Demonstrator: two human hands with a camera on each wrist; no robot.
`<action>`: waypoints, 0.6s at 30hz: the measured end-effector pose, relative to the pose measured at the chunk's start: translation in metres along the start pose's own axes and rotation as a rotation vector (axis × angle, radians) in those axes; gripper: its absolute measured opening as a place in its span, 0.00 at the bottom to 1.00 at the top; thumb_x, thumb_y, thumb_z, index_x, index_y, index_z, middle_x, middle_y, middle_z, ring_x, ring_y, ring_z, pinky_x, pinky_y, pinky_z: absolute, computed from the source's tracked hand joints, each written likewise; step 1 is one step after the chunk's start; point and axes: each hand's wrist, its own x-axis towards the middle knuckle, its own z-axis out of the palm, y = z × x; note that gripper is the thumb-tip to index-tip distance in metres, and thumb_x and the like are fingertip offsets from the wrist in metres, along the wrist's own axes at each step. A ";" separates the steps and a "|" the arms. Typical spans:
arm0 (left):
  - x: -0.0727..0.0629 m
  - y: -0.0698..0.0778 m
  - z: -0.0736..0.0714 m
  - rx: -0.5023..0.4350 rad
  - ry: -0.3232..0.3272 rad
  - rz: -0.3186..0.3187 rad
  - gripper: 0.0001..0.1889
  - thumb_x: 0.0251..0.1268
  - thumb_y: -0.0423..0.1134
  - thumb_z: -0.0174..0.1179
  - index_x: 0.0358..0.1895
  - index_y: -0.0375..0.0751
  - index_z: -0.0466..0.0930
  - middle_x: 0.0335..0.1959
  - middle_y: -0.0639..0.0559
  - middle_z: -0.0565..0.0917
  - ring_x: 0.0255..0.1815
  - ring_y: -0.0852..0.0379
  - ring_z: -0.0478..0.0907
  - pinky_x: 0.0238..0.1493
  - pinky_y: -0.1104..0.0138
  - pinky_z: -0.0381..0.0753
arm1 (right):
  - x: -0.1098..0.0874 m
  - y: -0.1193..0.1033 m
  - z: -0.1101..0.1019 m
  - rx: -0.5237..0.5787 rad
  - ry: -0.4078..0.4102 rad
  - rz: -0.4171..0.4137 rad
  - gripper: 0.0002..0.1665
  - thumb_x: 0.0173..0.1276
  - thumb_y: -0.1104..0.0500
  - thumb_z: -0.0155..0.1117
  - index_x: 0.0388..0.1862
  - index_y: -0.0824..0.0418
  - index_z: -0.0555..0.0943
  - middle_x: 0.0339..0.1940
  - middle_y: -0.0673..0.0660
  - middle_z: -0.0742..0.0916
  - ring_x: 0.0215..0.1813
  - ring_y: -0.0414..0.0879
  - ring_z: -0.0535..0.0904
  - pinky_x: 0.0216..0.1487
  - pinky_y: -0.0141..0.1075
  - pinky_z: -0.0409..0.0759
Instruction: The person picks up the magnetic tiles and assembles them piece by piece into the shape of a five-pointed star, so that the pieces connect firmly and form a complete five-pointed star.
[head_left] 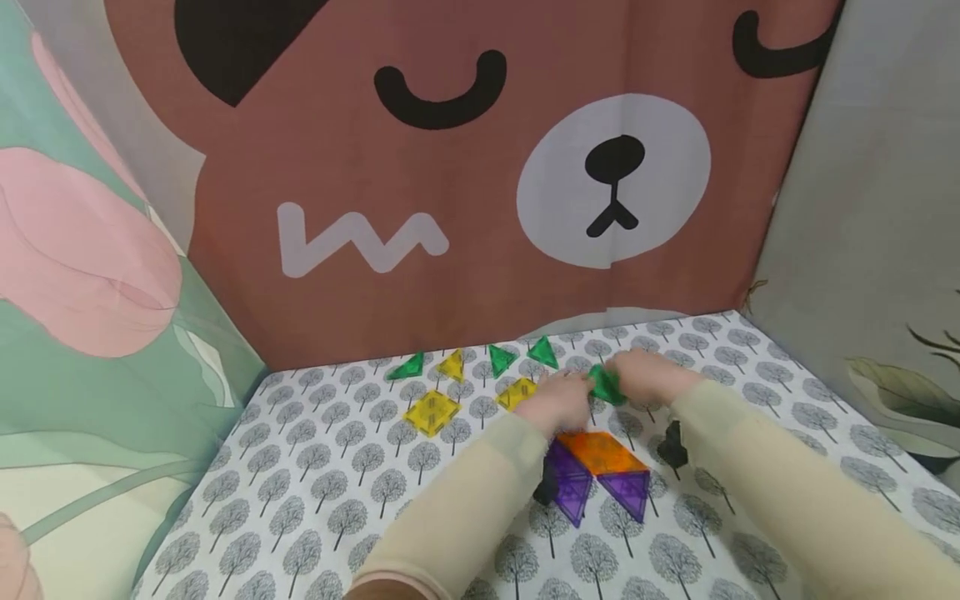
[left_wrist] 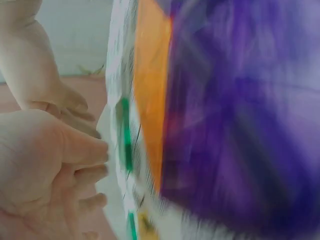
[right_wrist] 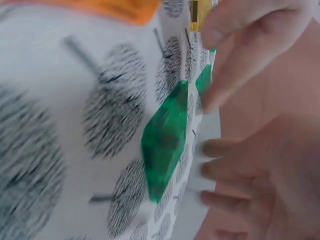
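Observation:
A green translucent tile (head_left: 606, 387) with a diamond outline lies on the tree-print cloth between the two hands. In the right wrist view the same green tile (right_wrist: 165, 142) shows in full, with bare cloth around it. My right hand (head_left: 647, 377) is just right of it, its fingers (right_wrist: 222, 170) loosely extended and apart from the tile. On the other side is my left hand (head_left: 558, 402), with fingers (left_wrist: 85, 150) loosely spread and nothing held. Nearer than the hands, an orange tile (head_left: 603, 454) adjoins purple tiles (head_left: 628, 493); one purple tile (left_wrist: 240, 120) blurs large in the left wrist view.
Left of the hands lie a yellow diamond-shaped tile (head_left: 432, 412) and another yellow tile (head_left: 514, 393), partly behind the left hand. Behind them are a yellow triangle (head_left: 453, 365) and several green triangles (head_left: 543, 352). A bear-print curtain (head_left: 465, 292) hangs along the back edge.

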 end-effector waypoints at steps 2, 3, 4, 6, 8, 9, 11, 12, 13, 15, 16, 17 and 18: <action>-0.002 -0.014 -0.005 -0.012 0.016 -0.043 0.30 0.73 0.38 0.48 0.77 0.53 0.59 0.79 0.57 0.54 0.79 0.51 0.46 0.76 0.48 0.42 | 0.012 -0.007 0.000 0.032 0.016 0.004 0.25 0.69 0.73 0.47 0.60 0.62 0.80 0.58 0.65 0.81 0.61 0.65 0.74 0.60 0.59 0.72; -0.003 -0.023 -0.008 -0.026 0.024 -0.078 0.31 0.73 0.36 0.47 0.78 0.52 0.57 0.79 0.56 0.53 0.79 0.51 0.44 0.76 0.48 0.39 | 0.019 -0.010 0.002 0.041 0.022 -0.001 0.28 0.70 0.73 0.44 0.66 0.63 0.76 0.65 0.67 0.77 0.67 0.67 0.68 0.65 0.62 0.66; -0.005 -0.032 -0.010 -0.042 0.029 -0.114 0.30 0.74 0.36 0.44 0.78 0.51 0.56 0.80 0.55 0.51 0.79 0.50 0.43 0.76 0.48 0.38 | 0.025 -0.015 0.004 0.038 0.024 -0.009 0.30 0.71 0.72 0.43 0.71 0.64 0.71 0.70 0.68 0.72 0.71 0.69 0.62 0.69 0.63 0.59; -0.006 -0.052 -0.013 -0.039 0.030 -0.189 0.31 0.74 0.36 0.43 0.79 0.51 0.54 0.80 0.55 0.50 0.79 0.49 0.42 0.75 0.47 0.36 | 0.038 -0.023 0.009 0.053 0.017 -0.029 0.32 0.70 0.73 0.44 0.74 0.65 0.65 0.74 0.69 0.67 0.73 0.69 0.57 0.71 0.63 0.53; -0.008 -0.069 -0.013 -0.061 0.030 -0.249 0.30 0.74 0.35 0.44 0.78 0.50 0.56 0.80 0.53 0.51 0.79 0.46 0.43 0.75 0.45 0.36 | 0.051 -0.032 0.016 0.072 0.007 -0.041 0.34 0.70 0.73 0.46 0.75 0.65 0.64 0.74 0.68 0.67 0.73 0.67 0.59 0.72 0.60 0.55; -0.009 -0.077 -0.013 -0.082 0.030 -0.273 0.30 0.74 0.35 0.44 0.78 0.49 0.57 0.79 0.52 0.52 0.79 0.45 0.43 0.75 0.45 0.37 | 0.056 -0.036 0.019 0.084 0.005 -0.044 0.34 0.70 0.72 0.48 0.75 0.65 0.63 0.73 0.68 0.67 0.73 0.67 0.59 0.72 0.59 0.56; -0.010 -0.090 -0.011 -0.103 0.021 -0.300 0.28 0.76 0.36 0.42 0.78 0.49 0.57 0.79 0.52 0.54 0.79 0.45 0.44 0.75 0.44 0.39 | 0.066 -0.045 0.024 0.126 -0.011 -0.021 0.36 0.70 0.72 0.50 0.77 0.63 0.61 0.74 0.68 0.66 0.73 0.67 0.60 0.69 0.58 0.62; -0.012 -0.094 -0.010 -0.123 0.018 -0.305 0.27 0.77 0.37 0.41 0.78 0.49 0.57 0.79 0.51 0.54 0.79 0.44 0.45 0.75 0.43 0.39 | 0.071 -0.049 0.026 0.135 -0.013 -0.005 0.37 0.70 0.72 0.49 0.78 0.62 0.60 0.74 0.69 0.65 0.73 0.67 0.59 0.67 0.58 0.66; -0.013 -0.097 -0.010 -0.143 0.015 -0.306 0.27 0.78 0.37 0.41 0.78 0.49 0.58 0.79 0.50 0.55 0.79 0.44 0.45 0.75 0.43 0.40 | 0.075 -0.053 0.028 0.121 -0.007 0.004 0.35 0.72 0.70 0.48 0.78 0.61 0.60 0.74 0.70 0.64 0.73 0.67 0.58 0.65 0.57 0.69; -0.013 -0.101 -0.010 -0.138 0.016 -0.298 0.26 0.79 0.37 0.40 0.78 0.49 0.57 0.78 0.50 0.56 0.78 0.44 0.47 0.74 0.42 0.41 | 0.082 -0.058 0.030 0.074 0.016 0.009 0.34 0.73 0.67 0.48 0.78 0.60 0.61 0.74 0.71 0.64 0.73 0.68 0.58 0.63 0.56 0.71; -0.012 -0.102 -0.010 -0.121 0.019 -0.293 0.26 0.79 0.38 0.40 0.78 0.49 0.58 0.78 0.50 0.57 0.78 0.44 0.48 0.74 0.42 0.42 | 0.085 -0.060 0.030 0.037 0.032 0.004 0.33 0.73 0.66 0.49 0.77 0.61 0.63 0.73 0.72 0.65 0.72 0.68 0.59 0.62 0.56 0.71; -0.012 -0.102 -0.011 -0.094 0.024 -0.287 0.26 0.80 0.39 0.40 0.78 0.49 0.58 0.77 0.50 0.58 0.78 0.44 0.50 0.74 0.42 0.43 | 0.087 -0.061 0.030 -0.002 0.054 -0.006 0.32 0.71 0.66 0.50 0.75 0.61 0.65 0.72 0.72 0.67 0.71 0.67 0.61 0.61 0.56 0.71; -0.012 -0.102 -0.013 -0.070 0.029 -0.281 0.25 0.80 0.40 0.40 0.77 0.49 0.60 0.77 0.49 0.60 0.77 0.44 0.51 0.74 0.42 0.44 | 0.089 -0.061 0.030 -0.055 0.076 -0.021 0.31 0.71 0.65 0.50 0.73 0.62 0.68 0.69 0.71 0.70 0.70 0.67 0.62 0.63 0.56 0.70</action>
